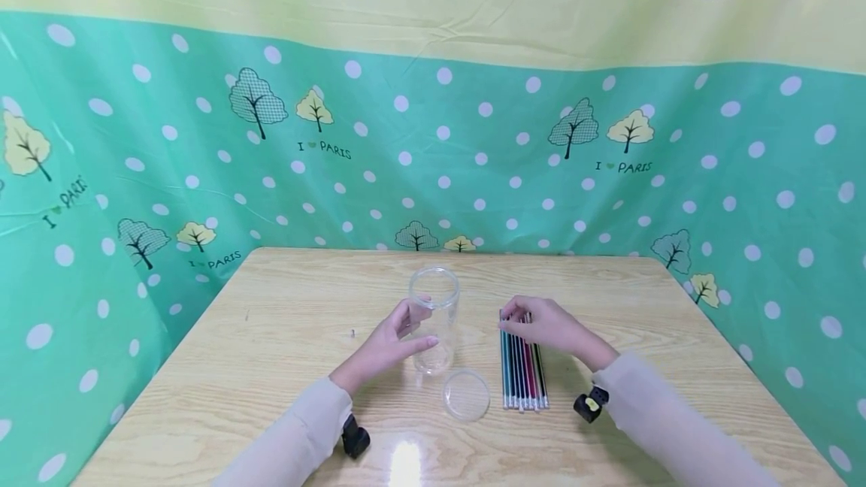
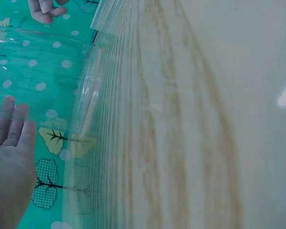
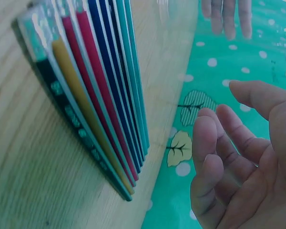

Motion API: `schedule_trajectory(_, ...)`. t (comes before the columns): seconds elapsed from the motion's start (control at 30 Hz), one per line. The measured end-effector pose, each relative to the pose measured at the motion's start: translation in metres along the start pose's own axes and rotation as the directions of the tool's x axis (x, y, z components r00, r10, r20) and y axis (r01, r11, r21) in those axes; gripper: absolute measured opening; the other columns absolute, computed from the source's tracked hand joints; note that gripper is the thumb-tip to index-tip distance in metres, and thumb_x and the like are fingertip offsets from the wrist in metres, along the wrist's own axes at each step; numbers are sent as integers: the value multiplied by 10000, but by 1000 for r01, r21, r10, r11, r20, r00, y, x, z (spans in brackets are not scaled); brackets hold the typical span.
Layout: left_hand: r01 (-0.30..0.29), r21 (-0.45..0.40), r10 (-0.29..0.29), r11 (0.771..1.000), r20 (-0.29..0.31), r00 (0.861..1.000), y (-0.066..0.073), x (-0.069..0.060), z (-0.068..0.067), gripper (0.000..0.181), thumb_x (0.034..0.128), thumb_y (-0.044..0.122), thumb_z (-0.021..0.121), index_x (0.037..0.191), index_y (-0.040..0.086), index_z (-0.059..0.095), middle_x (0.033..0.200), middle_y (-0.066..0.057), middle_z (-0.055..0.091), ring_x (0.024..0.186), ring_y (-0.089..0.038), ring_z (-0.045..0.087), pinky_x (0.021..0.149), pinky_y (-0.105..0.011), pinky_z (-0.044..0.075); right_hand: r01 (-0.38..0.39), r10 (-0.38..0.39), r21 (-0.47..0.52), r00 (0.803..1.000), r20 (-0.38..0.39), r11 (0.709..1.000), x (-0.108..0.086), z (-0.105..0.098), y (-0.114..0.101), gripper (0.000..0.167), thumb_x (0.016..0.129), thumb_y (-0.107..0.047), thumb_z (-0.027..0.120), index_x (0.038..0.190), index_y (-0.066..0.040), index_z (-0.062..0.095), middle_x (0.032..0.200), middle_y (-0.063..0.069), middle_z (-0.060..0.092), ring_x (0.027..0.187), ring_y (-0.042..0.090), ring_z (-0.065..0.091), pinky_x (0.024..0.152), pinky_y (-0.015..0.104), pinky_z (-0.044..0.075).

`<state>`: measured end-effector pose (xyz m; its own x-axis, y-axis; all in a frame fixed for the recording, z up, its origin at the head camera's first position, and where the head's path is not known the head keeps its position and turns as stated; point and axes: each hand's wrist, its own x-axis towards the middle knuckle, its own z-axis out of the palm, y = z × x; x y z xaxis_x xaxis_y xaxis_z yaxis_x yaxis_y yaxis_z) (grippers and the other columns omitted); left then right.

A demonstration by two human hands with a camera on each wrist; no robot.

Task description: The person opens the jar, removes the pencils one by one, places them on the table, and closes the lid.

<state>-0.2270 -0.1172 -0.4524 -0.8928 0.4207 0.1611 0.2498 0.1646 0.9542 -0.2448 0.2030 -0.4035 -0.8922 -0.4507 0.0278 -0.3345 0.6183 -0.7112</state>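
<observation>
A clear, lidless cylindrical jar (image 1: pixel 443 325) stands upright on the table. My left hand (image 1: pixel 399 337) is at its left side, thumb toward the front and fingers extended; whether the skin touches the jar, I cannot tell. In the left wrist view, straight fingers of that hand (image 2: pixel 12 157) show beside the see-through wall. Several pencils (image 1: pixel 521 378) lie side by side to the jar's right, eraser ends toward me. Over their far ends hovers my right hand (image 1: pixel 544 322). The right wrist view shows its fingers (image 3: pixel 205 133) loosely bent with nothing between them, apart from the pencils (image 3: pixel 97 71).
A round clear lid (image 1: pixel 466 395) lies flat on the wooden table (image 1: pixel 304 284), in front of the jar and left of the pencils. A tiny object (image 1: pixel 352 334) sits left of the jar. A polka-dot curtain (image 1: pixel 467 134) hangs behind the table and along its sides.
</observation>
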Motion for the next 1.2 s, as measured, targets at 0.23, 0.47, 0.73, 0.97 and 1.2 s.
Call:
schedule_trajectory(0.23,-11,5,11,1000,-7,1000,1,1,0,551,911,256,763,1383,208,483,1471,-97,480,1408,-248,399,1195,-419,268,110,-106,-118,993,46,987,-7,12,-9,326,939,-317,721,1132,-57,683,984,-15,684,898,171,643,780,339,559)
schedule_trajectory(0.47,-8,23,8,1000,-9,1000,0,2,0,555,911,272,763,1386,217,481,1470,-108,483,1403,-262,407,1190,-436,281,176,-148,-266,981,122,948,-14,30,-16,468,873,-455,763,1213,-144,682,1119,-24,688,938,167,654,824,364,560)
schedule_trajectory(0.73,-6,16,6,1000,-8,1000,0,1,-1,572,911,277,762,1399,223,470,1468,-128,483,1405,-301,401,1188,-474,277,251,-188,-379,963,195,891,-21,49,-29,610,787,-584,780,1249,-196,689,1222,-70,660,1025,131,618,911,396,545)
schedule_trajectory(0.97,11,4,-11,1000,-4,1000,-1,0,-1,622,908,276,766,1438,237,444,1473,-167,472,1406,-317,396,1187,-472,277,322,-242,-350,937,253,880,-23,61,-33,650,771,-568,803,1270,-170,681,1242,-63,651,1146,164,572,988,452,491)
schedule_trajectory(1.2,25,4,-25,1000,-16,1000,0,-1,0,622,904,281,770,1436,243,450,1465,-117,491,1403,-324,400,1185,-475,282,334,-235,-398,932,277,855,-25,70,-31,748,750,-592,803,1344,-170,631,1318,-32,609,1198,178,543,1026,457,449)
